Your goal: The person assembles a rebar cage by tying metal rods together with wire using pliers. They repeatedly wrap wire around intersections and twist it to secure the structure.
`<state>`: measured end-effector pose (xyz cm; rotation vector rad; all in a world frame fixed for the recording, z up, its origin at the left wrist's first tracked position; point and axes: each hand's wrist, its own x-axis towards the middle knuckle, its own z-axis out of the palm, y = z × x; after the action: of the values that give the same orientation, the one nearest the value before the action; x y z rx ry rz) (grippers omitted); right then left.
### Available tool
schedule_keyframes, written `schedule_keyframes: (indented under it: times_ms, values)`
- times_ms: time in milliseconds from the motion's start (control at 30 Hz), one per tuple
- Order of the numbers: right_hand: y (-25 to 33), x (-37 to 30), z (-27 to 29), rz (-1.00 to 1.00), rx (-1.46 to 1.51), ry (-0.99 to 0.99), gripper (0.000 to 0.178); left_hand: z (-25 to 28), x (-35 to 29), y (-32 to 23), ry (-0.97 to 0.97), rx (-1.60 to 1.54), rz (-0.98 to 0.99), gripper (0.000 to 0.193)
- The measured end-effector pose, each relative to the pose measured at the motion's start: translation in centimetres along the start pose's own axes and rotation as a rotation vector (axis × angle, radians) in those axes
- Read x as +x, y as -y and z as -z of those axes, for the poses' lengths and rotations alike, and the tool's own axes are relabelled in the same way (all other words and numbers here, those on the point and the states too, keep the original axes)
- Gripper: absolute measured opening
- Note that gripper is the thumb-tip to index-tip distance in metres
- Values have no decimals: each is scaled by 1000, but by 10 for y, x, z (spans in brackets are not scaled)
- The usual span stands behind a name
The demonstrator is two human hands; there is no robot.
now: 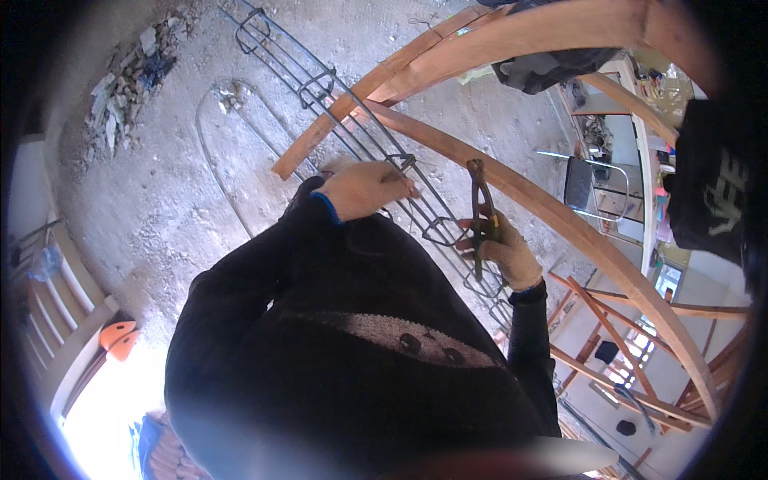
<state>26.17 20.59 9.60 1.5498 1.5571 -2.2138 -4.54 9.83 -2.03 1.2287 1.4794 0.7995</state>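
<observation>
Your left hand (366, 190) is right at the rebar cage (406, 161); how tightly it's closed, and on what, I can't tell. Your right hand (512, 252) wraps round dark pincers (478, 200), the cage slanting beneath both hands.

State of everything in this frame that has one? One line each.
Left hand, gloved, at the cage; exact grip unclear
Right hand, gloved, fingers closed around the pliers
Pliers, held, head end up in the picture; open or shut unclear
Rebar cage, long bars ringed by stirrups, set diagonally across the view
Long timber, bare, unpainted
Rubble, loosely heaped on the floor
</observation>
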Motion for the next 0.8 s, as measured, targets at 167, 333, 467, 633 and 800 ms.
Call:
schedule_keyframes:
  times_ms: [167, 333, 467, 633, 800]
  values:
    - [24, 10, 11, -129, -188, 98, 68, -19, 11, 15, 207, -390, 24, 47]
    - [47, 24, 4, -99, -844, 38, 30, -12, 18, 15, 308, -586, 37, 38]
    - [70, 38, -11, 347, -1806, -37, 40, -1, 21, 8, 328, -621, 71, 36]
    - [93, 60, -32, 476, -2167, -132, 40, 9, 25, 0, 334, -656, 101, 35]
    - [101, 77, -44, 644, -2186, -81, 38, 15, 26, 1, 357, -630, 83, 35]
